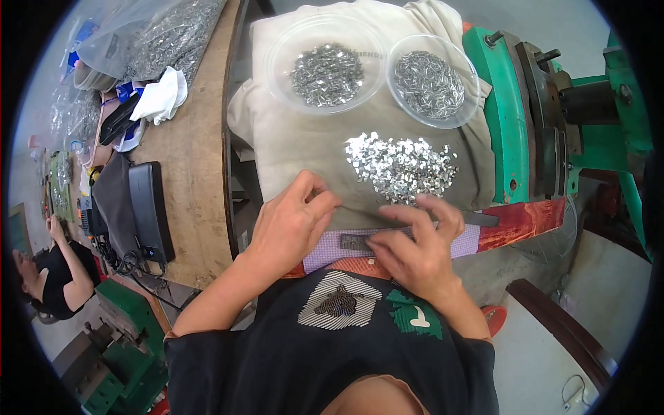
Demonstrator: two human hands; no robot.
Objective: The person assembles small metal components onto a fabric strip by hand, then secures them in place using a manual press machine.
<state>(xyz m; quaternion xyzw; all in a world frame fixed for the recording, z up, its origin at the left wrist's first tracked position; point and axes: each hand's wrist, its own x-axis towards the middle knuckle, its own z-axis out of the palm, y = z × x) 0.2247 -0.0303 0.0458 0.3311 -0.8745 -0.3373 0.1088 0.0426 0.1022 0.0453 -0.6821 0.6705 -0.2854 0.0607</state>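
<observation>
a: where do the hands stand?

b: the left hand (294, 216) is to the near left of the pile of silvery bits (401, 167), thumb and forefinger drawn into a narrow pinch. i can't tell if a small piece sits between them.

a: and the other?

b: the right hand (423, 250) is just on the near side of the pile, fingers curled and loosely spread, a fingertip at the dark metal strip (354, 242). how firmly it's gripped, i can't tell.

a: so what might go wrong?

b: the upper right fingers reach close to the pile's near edge. a careless flick could scatter bits, since they look light and loose.

a: anything about the strip?

b: it lies nearer the wearer than the pile, on the checked cloth (325, 252). if that slides, the strip could tip.

a: and the beige cloth (304, 152) under the pile?

b: it's soft and creased, so a tug could shift everything, including the large tub (273, 86) beyond the pile to the left and the small tub (472, 114) beyond it to the right. both are uncovered; a jolt might spill and mix their pieces.
</observation>
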